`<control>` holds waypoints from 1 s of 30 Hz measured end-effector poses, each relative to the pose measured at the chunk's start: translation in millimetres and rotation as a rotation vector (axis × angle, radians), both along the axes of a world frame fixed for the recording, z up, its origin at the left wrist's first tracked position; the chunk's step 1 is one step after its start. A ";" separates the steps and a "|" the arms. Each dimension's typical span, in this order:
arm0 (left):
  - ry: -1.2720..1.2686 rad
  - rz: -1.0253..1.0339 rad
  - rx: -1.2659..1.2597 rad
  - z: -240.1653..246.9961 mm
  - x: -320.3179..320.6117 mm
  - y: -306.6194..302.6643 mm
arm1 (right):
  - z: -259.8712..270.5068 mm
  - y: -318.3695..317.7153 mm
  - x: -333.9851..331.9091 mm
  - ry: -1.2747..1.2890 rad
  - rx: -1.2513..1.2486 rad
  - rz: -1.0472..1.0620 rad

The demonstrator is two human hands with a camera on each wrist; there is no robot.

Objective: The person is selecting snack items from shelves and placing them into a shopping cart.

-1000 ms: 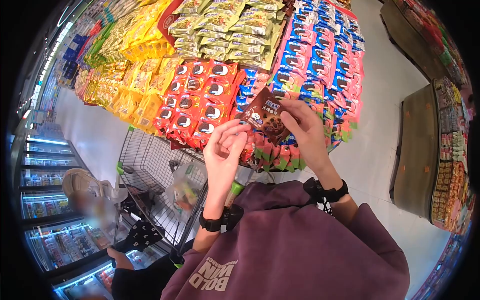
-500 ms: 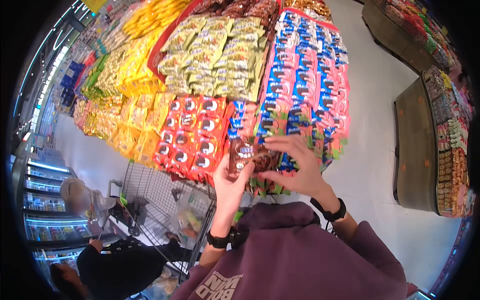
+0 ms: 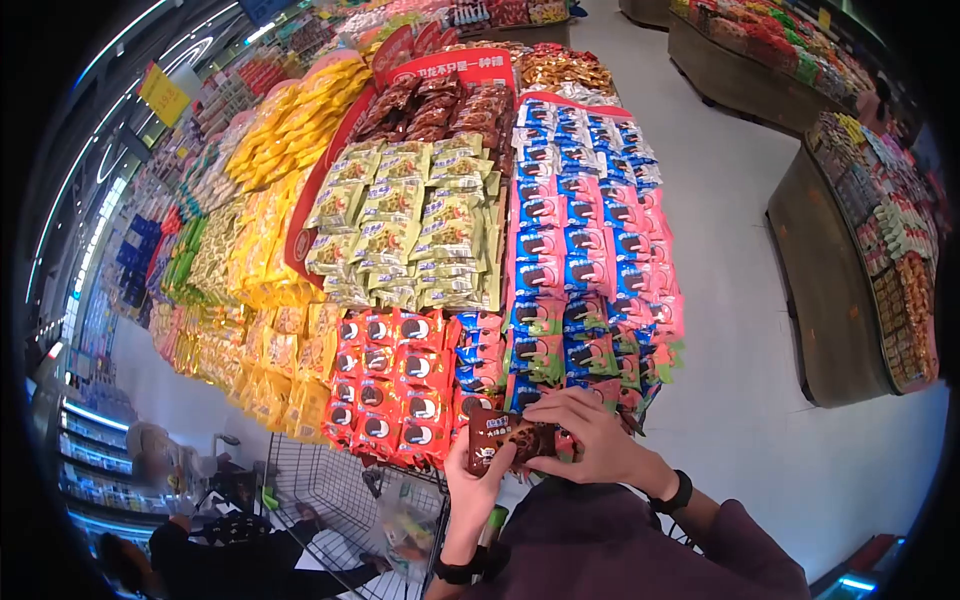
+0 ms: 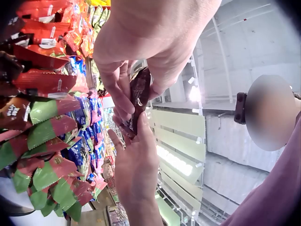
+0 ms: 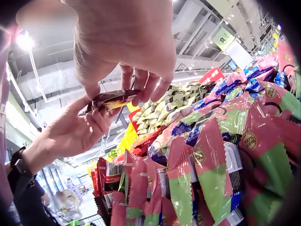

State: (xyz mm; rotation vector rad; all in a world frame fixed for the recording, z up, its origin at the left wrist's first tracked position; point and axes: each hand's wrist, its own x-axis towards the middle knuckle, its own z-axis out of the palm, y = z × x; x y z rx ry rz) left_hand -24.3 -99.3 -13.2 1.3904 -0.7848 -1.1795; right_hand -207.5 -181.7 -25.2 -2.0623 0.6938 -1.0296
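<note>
A small dark brown cookie packet [image 3: 490, 428] with white and blue lettering and a cookie picture is held between both hands, in front of the snack display. My left hand [image 3: 474, 482] grips its left end, thumb across the printed face. At the other end, my right hand [image 3: 598, 446] pinches the packet between thumb and fingers. The left wrist view shows the packet [image 4: 140, 92] edge-on, with left-hand fingers [image 4: 117, 89] along one side. Seen from the right wrist, the packet [image 5: 112, 100] lies nearly flat below the right hand [image 5: 124, 44].
Directly before me are red cookie packs [image 3: 385, 385], blue-and-pink packs [image 3: 580, 240], pale green packs [image 3: 400, 225] and yellow packs [image 3: 285, 250]. A wire shopping cart [image 3: 330, 480] stands at the left, a person in black [image 3: 215, 550] beside it. Another display [image 3: 835, 290] lines the right aisle.
The left hand, close beside the packet earlier, now grips it together with the right hand. The packet has turned level. The head view has tilted up, showing more of the display's back.
</note>
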 end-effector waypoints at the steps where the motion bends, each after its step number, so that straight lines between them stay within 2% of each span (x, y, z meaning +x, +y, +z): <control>1: 0.023 -0.002 0.000 -2.2 1.6 0.8 | 4.3 2.0 -2.2 -0.005 0.031 0.004; 3: 0.145 -0.044 0.031 9.1 1.5 0.3 | 6.5 12.4 -9.3 -0.052 0.269 -0.069; 5: 0.109 -0.128 -0.027 7.2 2.2 -4.2 | 19.2 16.6 -23.8 -0.085 0.536 -0.135; 8: 0.053 -0.270 -0.063 9.7 -4.0 -7.4 | 9.5 17.0 -45.0 -0.142 0.646 -0.191; 10: -0.085 -0.342 -0.087 14.2 -9.4 -13.1 | 18.7 6.9 -52.8 -0.123 0.702 -0.121; 12: -0.082 -0.332 -0.018 26.6 -14.4 -17.4 | 24.6 -8.2 -60.2 -0.084 0.725 -0.040; 13: -0.108 -0.325 0.018 29.1 -15.3 -18.9 | 26.4 -17.2 -61.2 -0.159 0.677 0.011; 16: -0.267 -0.246 0.054 38.7 -23.3 -37.2 | 31.8 -56.9 -74.7 -0.019 0.520 0.153; 18: -0.578 -0.374 0.098 47.9 -14.5 -51.2 | 47.3 -88.0 -84.9 0.029 0.525 0.257; 20: -0.768 -0.374 0.089 64.4 -23.9 -73.6 | 55.0 -121.9 -97.1 0.093 0.549 0.356; 21: -0.688 -0.371 0.099 76.9 -33.6 -89.3 | 49.8 -138.4 -101.6 0.036 0.528 0.416; 25: -0.813 -0.441 0.079 104.0 -45.6 -152.2 | 64.0 -210.3 -118.0 -0.044 0.540 0.544; 28: -0.534 -0.311 0.136 127.2 -56.8 -211.3 | 62.6 -269.6 -112.6 -0.056 0.304 0.464; 29: -0.474 -0.300 0.149 133.4 -55.7 -233.1 | 57.6 -293.1 -103.9 -0.141 0.180 0.436; 30: -0.608 -0.300 0.093 139.2 -55.5 -256.5 | 57.6 -314.3 -94.1 -0.228 0.069 0.402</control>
